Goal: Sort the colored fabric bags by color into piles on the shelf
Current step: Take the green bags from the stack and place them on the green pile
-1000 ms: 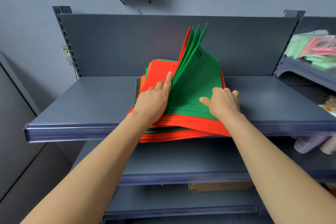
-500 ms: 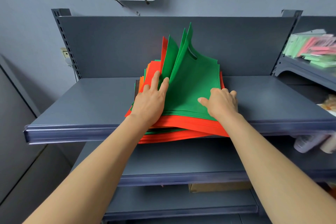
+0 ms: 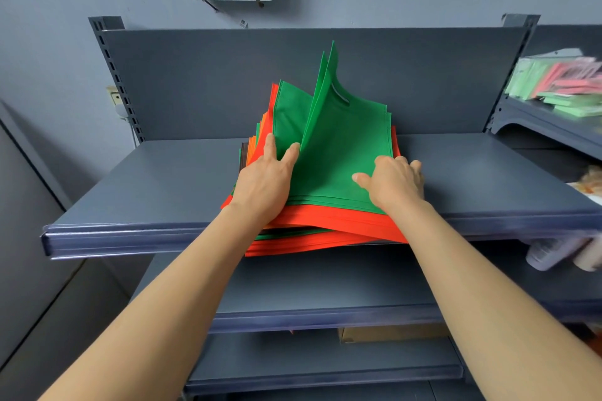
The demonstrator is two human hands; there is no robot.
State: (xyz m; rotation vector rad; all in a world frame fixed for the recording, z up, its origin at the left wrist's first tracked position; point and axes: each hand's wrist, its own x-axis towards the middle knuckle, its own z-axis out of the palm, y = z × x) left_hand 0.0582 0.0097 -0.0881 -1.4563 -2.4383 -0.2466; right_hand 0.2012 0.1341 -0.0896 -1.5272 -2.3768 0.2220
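Green non-woven fabric bags (image 3: 338, 156) top stack over red-orange fabric bags (image 3: 329, 221), mid grey metal shelf (image 3: 146, 192). Step, likely: splitting off green layer. Fingers straight, left hand (image 3: 264, 182) props lifted edges; right hand (image 3: 391, 182) curls round right edge, thumb on top. Next: lift green bundle clear, both hands.

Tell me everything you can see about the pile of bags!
The pile of bags is one mixed stack of thin, flat fabric sheets, mostly green and red-orange, with a dark one peeking out left. It lies on the grey shelf, its front edge hanging over the lip. Some green bags on top stand fanned up; one shows a handle slot. The left hand props them with straight fingers; the right hand curls over the pile's right edge.
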